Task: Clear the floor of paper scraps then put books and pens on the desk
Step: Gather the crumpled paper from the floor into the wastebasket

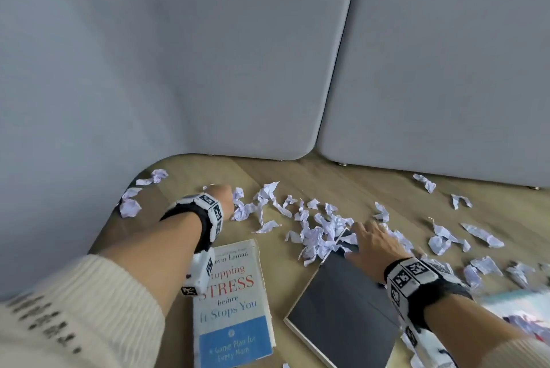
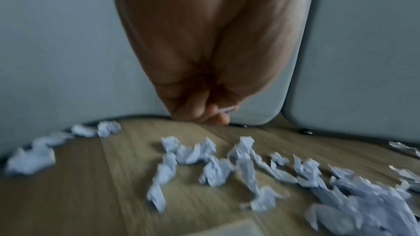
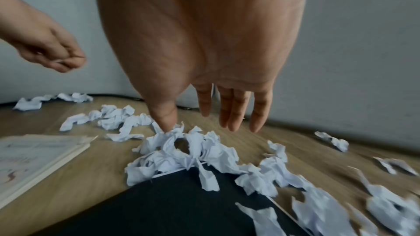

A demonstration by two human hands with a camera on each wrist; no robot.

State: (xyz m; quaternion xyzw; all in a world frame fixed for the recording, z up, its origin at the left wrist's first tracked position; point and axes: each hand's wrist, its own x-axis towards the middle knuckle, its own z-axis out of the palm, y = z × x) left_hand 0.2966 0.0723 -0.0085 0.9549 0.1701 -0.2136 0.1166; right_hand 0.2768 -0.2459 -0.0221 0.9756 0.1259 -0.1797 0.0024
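Several crumpled white paper scraps (image 1: 321, 236) litter the wooden floor. My left hand (image 1: 223, 198) hovers over the scraps at the left with its fingers curled, and a small white paper sliver (image 2: 227, 109) shows pinched between the fingertips. My right hand (image 1: 372, 236) is spread with straight fingers over the thickest pile (image 3: 181, 152); its thumb tip touches the paper. That pile spills onto the far corner of a dark grey book (image 1: 342, 308). A white and blue paperback (image 1: 235, 308) lies under my left forearm. No pens are in view.
Grey padded panels (image 1: 208, 55) stand along the far side of the floor, with small feet at their base. A colourful book (image 1: 518, 308) lies at the right edge. Loose scraps (image 1: 443, 239) trail to the right, and more (image 1: 131, 207) lie at the left.
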